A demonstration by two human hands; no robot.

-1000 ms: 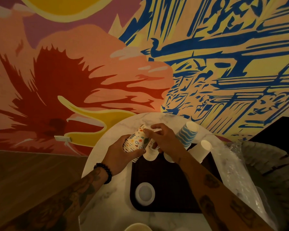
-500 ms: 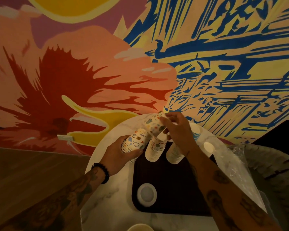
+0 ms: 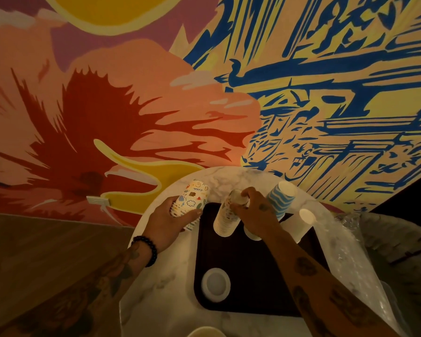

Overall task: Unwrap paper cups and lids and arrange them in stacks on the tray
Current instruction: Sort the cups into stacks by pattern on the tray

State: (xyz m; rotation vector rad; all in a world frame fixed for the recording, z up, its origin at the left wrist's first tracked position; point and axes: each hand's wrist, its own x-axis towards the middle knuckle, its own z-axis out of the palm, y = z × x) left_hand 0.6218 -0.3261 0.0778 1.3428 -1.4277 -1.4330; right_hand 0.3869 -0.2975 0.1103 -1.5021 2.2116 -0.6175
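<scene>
My left hand [image 3: 167, 226] grips a tilted stack of doodle-printed paper cups [image 3: 192, 198] just past the left edge of the dark tray [image 3: 253, 288]. My right hand [image 3: 254, 212] holds the top of an upside-down stack of printed cups [image 3: 225, 220] standing at the tray's far left. A blue-striped cup stack [image 3: 281, 198] and a plain white cup stack [image 3: 299, 224] stand upside down at the tray's far right. Another pale cup stack [image 3: 252, 235] is mostly hidden under my right wrist. A white lid [image 3: 215, 284] lies on the tray's near left.
The tray sits on a round white marble table [image 3: 161, 300] against a painted mural wall. Crumpled clear plastic wrap [image 3: 350, 259] lies along the table's right side. A pale round rim [image 3: 206, 332] shows at the bottom edge. Wooden floor lies to the left.
My right hand has brought down the cups it lifted off the left-hand stack and set them on the upside-down stack on the tray. My left hand still holds its stack.
</scene>
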